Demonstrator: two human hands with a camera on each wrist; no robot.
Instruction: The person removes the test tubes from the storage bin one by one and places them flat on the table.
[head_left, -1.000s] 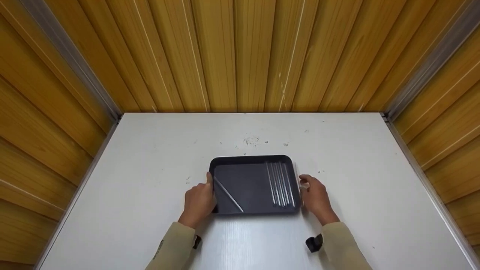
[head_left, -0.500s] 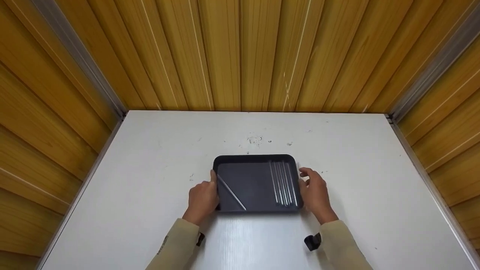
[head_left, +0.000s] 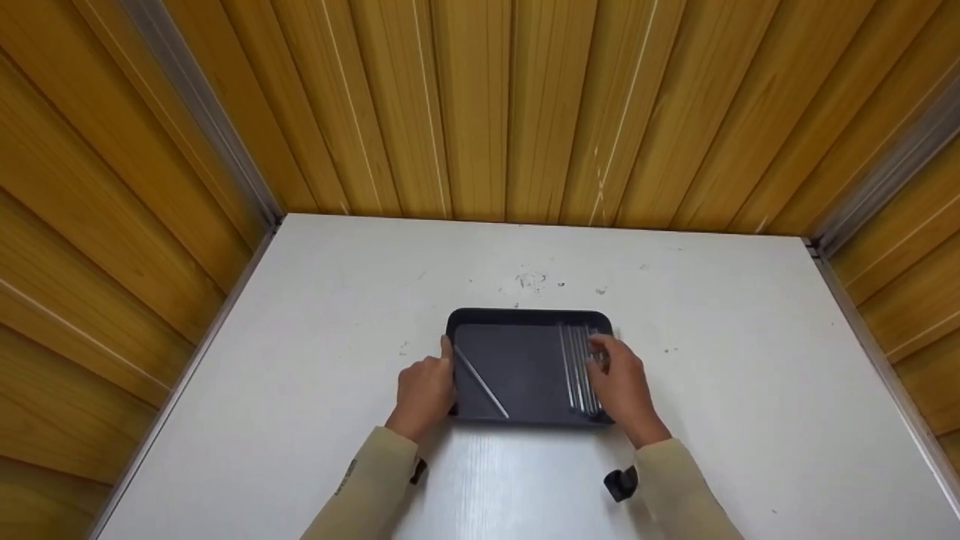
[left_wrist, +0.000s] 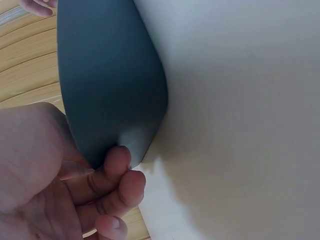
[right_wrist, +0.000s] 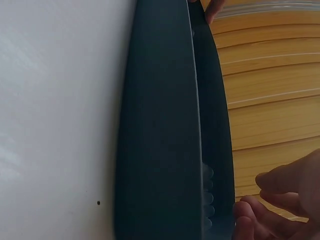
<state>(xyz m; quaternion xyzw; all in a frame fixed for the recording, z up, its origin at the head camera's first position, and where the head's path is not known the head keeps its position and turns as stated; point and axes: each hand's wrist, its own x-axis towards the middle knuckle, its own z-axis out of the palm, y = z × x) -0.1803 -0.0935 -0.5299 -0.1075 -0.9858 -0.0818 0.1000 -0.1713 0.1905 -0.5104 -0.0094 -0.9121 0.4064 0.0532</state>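
A dark grey rectangular tray [head_left: 517,367] lies on the white table. Several clear thin tubes [head_left: 574,367] lie side by side along its right side, and their ends [right_wrist: 209,197] show in the right wrist view. One single tube [head_left: 481,381] lies slantwise at the left of the tray. My left hand [head_left: 426,388] grips the tray's left side, thumb at the rim, fingertips against the outer wall in the left wrist view. My right hand [head_left: 624,386] is over the tray's right edge by the row, fingers loosely bent; I see nothing between them.
The white table [head_left: 360,300] has small dark marks beyond the tray. Wood-patterned panels [head_left: 480,112] rise at the back and both sides. A black wrist device [head_left: 621,484] sits at my right sleeve.
My right hand has moved left, from beside the tray's right edge to over the row of tubes. My left hand keeps its grip on the tray. The whole head view has shifted and tilted slightly.
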